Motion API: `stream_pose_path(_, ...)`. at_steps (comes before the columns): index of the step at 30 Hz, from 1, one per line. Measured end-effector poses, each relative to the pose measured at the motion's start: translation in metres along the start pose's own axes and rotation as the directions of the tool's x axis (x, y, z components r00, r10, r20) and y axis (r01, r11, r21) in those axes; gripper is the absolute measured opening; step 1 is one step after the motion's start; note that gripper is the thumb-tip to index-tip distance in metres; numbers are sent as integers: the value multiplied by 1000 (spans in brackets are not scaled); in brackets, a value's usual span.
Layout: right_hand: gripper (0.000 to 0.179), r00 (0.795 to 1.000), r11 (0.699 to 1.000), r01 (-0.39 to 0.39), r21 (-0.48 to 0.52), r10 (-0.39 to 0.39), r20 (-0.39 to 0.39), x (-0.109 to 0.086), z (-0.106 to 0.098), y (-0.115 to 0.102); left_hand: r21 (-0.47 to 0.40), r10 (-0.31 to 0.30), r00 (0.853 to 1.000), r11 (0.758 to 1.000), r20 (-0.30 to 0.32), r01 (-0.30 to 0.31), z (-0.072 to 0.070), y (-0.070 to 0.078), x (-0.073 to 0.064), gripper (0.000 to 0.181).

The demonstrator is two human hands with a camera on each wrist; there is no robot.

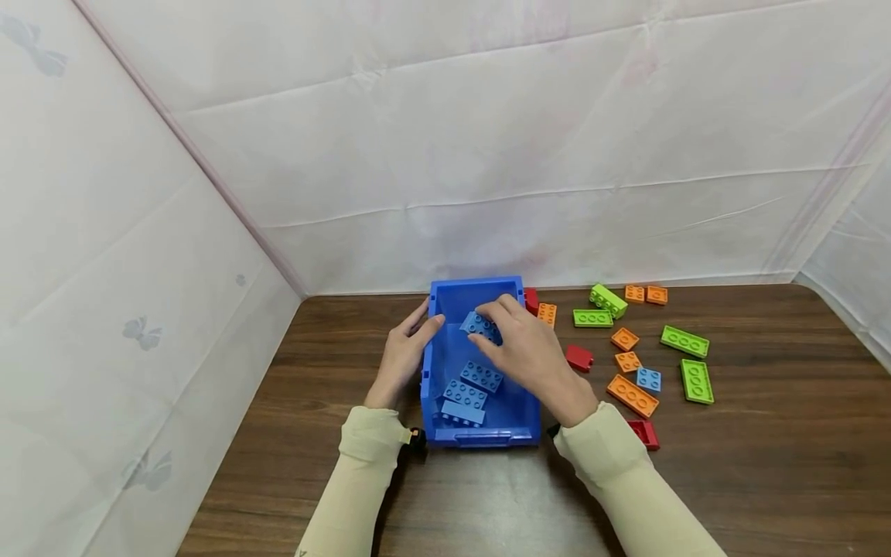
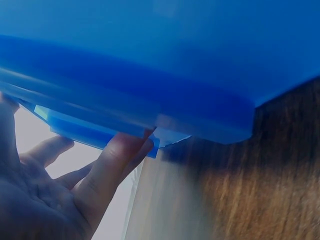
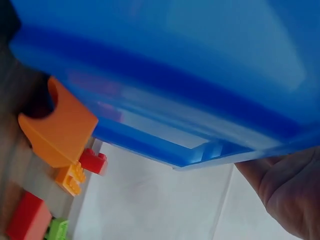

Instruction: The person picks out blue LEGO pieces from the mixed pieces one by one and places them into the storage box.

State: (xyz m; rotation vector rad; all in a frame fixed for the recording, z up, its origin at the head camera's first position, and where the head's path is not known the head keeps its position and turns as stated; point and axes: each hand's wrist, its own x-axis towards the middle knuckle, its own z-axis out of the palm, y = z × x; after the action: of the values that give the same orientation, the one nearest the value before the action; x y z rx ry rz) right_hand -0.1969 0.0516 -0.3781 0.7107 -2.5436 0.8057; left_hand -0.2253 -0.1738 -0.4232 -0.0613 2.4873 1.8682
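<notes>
A blue plastic bin (image 1: 480,438) stands in front of me. At its left wall is my left hand (image 1: 402,356), fingers extended along the outside and thumb tip over the rim. In the left wrist view the thumb (image 2: 107,165) meets the bin's edge. My right hand (image 1: 532,348) reaches over the bin from the right. Between its thumb and fingers it pinches a blue building brick (image 1: 479,325), partly hidden by the hand. Several more blue bricks (image 1: 465,394) lie in the near half of the bin. The right wrist view shows only part of the right hand (image 3: 295,190) beyond the bin.
Right of the bin, loose bricks are scattered on the brown table (image 1: 766,433): green plates (image 1: 685,341), orange pieces (image 1: 633,395), red bricks (image 1: 578,357) and a small blue brick (image 1: 649,379). White sheeting (image 1: 487,155) closes off the back and sides.
</notes>
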Motion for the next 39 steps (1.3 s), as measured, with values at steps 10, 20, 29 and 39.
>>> stream_pose_path(10, 43, 973, 994, 41, -102, -16, 230, 18, 1, 4, -2, -4, 1000, 1000, -1, 4, 0, 1, 0, 69)
stream_pose_path(20, 44, 924, 986, 80, -144, -19, 381, 31, 15, 9, -10, 1, 1000, 1000, 11, -1, -2, 0, 0, 73)
stream_pose_path(29, 44, 896, 973, 137, -186, -41, 443, 42, 24, 11, -7, 0, 1000, 1000, -1, 0, -1, 2, -1, 71)
stream_pose_path(39, 46, 832, 956, 202, -214, -52, 553, 54, 35, 11, -15, 19, 1000, 1000, -13, -19, 1, 0, 1, 65)
